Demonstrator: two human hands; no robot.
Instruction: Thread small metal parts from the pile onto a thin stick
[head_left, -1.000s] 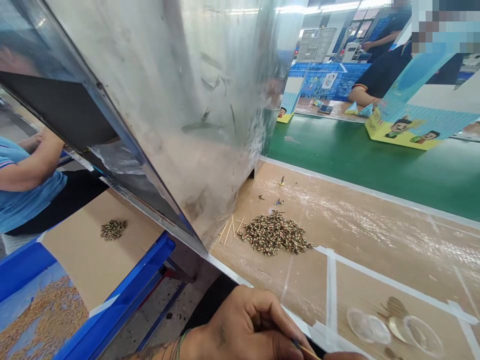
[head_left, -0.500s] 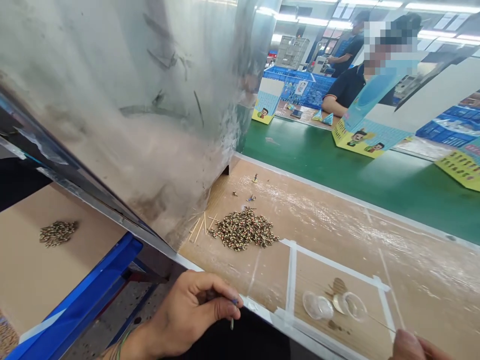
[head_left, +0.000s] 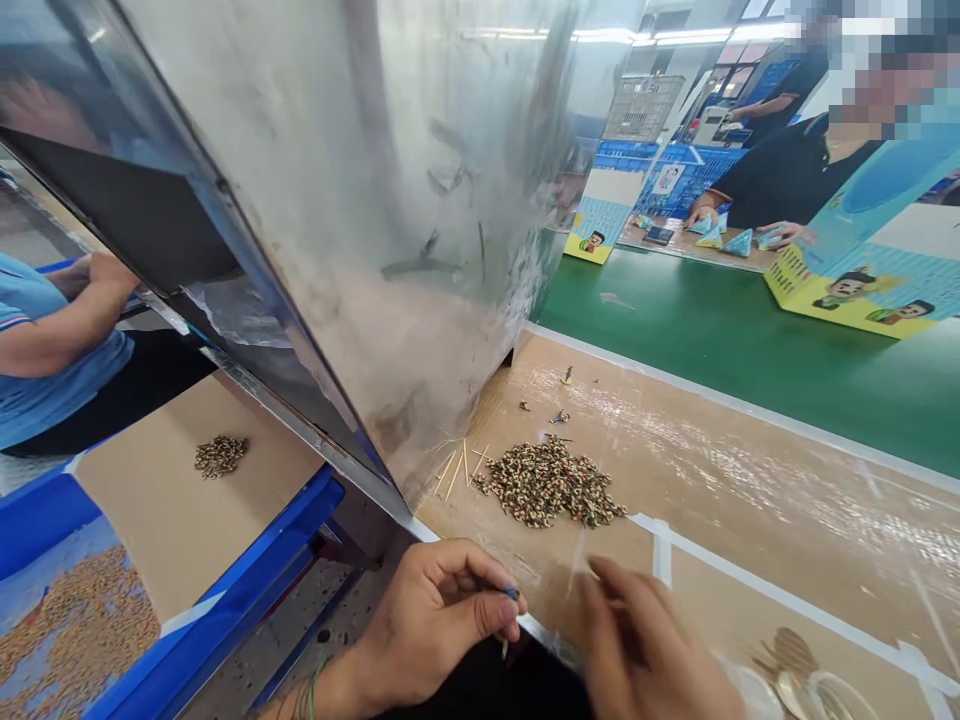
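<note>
My left hand [head_left: 442,620] pinches a small blue-tipped piece [head_left: 511,594] at the bench [head_left: 750,470] edge; my right hand [head_left: 645,650] is blurred, its grip unclear.

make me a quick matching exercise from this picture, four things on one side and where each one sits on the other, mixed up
Things:
1. big bead pile
2. small bead pile
3. wooden sticks
4. yellow and blue box

Places:
A. on the cardboard sheet left of the metal panel
B. on the green belt, far right
C. at the foot of the metal panel, just left of the big pile
D. middle of the brown table, ahead of both hands

Pairs: 1-D, 2-A, 3-C, 4-B
</note>
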